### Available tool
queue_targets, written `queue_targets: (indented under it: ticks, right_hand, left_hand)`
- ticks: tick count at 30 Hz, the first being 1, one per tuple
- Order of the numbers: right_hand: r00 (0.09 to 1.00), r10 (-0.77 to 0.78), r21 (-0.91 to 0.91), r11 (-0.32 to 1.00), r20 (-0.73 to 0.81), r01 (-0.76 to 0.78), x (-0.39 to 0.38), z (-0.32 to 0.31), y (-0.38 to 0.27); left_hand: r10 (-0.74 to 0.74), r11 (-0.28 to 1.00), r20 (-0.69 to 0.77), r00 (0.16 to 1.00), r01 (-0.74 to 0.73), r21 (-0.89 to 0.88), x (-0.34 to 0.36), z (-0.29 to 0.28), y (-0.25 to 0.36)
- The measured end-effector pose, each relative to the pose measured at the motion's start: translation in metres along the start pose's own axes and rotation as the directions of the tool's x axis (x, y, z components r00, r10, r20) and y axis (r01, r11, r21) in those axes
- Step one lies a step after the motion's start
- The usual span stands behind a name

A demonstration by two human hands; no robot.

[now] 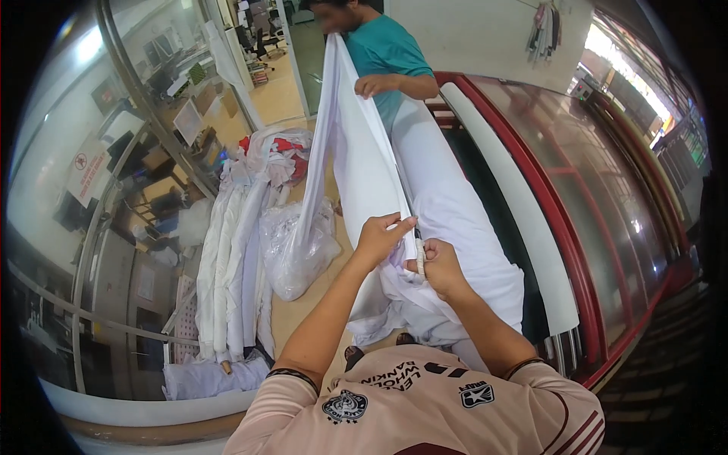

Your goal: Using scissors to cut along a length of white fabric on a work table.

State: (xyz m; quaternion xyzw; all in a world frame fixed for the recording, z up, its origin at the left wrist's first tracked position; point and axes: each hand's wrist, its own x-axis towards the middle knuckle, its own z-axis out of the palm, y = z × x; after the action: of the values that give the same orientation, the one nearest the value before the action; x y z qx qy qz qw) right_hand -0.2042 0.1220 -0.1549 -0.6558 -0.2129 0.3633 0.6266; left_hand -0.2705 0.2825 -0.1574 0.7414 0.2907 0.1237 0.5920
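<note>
My left hand (383, 239) has thumb and fingers closed on the near edge of a long sheet of white fabric (364, 171). Close beside it, my right hand (441, 269) is curled shut around a narrow whitish end piece (421, 258), which looks like the end of a dark rod running along the sheet's edge; its exact kind is unclear. Under my hands, loose white cloth (474, 243) lies bunched over a bulky roll. Across from me, a person in a teal shirt (390, 57) holds up the sheet's far end, one hand (378, 85) on its edge.
A long red-framed machine (523, 159) with a white roller (508, 205) runs along the right. To the left stand white fabric rolls (227, 273), a clear plastic bag (299, 250) on the floor and a pile of red and white cloth (280, 152). Glass panels line the left side.
</note>
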Motion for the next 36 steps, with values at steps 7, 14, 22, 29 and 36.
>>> queue_targets:
  ticks: [7, 14, 22, 29, 36]
  right_hand:
    - [0.972, 0.068, 0.231, 0.965, 0.226, -0.122, -0.025, -0.013, 0.01]
    - [0.959, 0.086, 0.176, 0.975, 0.269, -0.137, -0.035, -0.032, 0.016]
    - [0.954, 0.176, -0.155, 0.978, 0.242, -0.141, -0.044, -0.048, -0.001]
    - [0.882, 0.269, 0.094, 0.94, 0.387, -0.328, -0.04, -0.041, -0.009]
    - [0.927, 0.219, 0.177, 0.943, 0.305, -0.281, 0.031, -0.001, -0.027]
  left_hand:
    - [0.09, 0.885, 0.225, 0.97, 0.026, -0.466, -0.016, 0.013, -0.027]
    - [0.07, 0.978, 0.176, 0.982, -0.033, -0.206, -0.028, -0.006, -0.05]
    - [0.158, 0.965, 0.017, 0.987, -0.158, 0.211, -0.037, -0.006, -0.049]
    - [0.362, 0.868, -0.019, 0.932, -0.329, 0.371, -0.045, -0.012, -0.048]
    - [0.383, 0.86, -0.049, 0.922, -0.337, 0.384, -0.067, -0.011, -0.065]
